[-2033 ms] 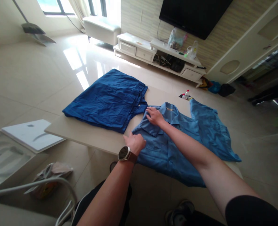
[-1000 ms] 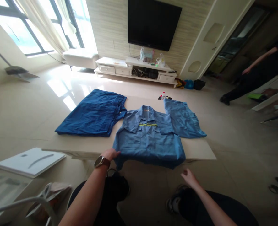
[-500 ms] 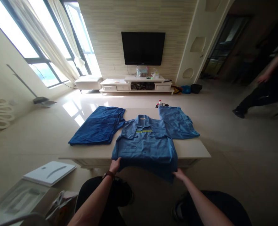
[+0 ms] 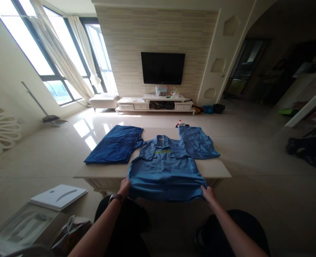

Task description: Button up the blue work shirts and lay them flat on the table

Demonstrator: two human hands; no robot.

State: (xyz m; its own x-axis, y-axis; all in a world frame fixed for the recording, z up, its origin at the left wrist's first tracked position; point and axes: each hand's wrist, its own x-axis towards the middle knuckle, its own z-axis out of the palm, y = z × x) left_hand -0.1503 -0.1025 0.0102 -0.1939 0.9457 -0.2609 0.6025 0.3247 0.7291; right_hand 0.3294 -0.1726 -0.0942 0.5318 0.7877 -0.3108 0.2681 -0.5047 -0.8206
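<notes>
A blue short-sleeved work shirt (image 4: 164, 166) with yellow stripes on the chest lies front up, collar away from me. Its lower part reaches past the near edge of the white table (image 4: 104, 172) and is held stretched out. My left hand (image 4: 125, 187) is closed on the left side of the hem, with a brown watch on the wrist. My right hand (image 4: 208, 193) pinches the right hem corner. Folded dark blue clothing (image 4: 113, 145) lies left of the shirt, and folded lighter blue clothing (image 4: 199, 142) lies on the right, touching it.
A white flat box (image 4: 58, 197) rests on a container at my lower left, beside a plastic bag (image 4: 72, 232). Behind the table stand a bottle (image 4: 180, 122) and a low TV cabinet (image 4: 133, 106). A person's dark-clothed leg (image 4: 311, 151) shows at far right.
The shirt's hanging hem has been lifted and pulled taut, now nearly level. My right hand has risen slightly and moved outward. The view has tilted up, and the person has moved further right.
</notes>
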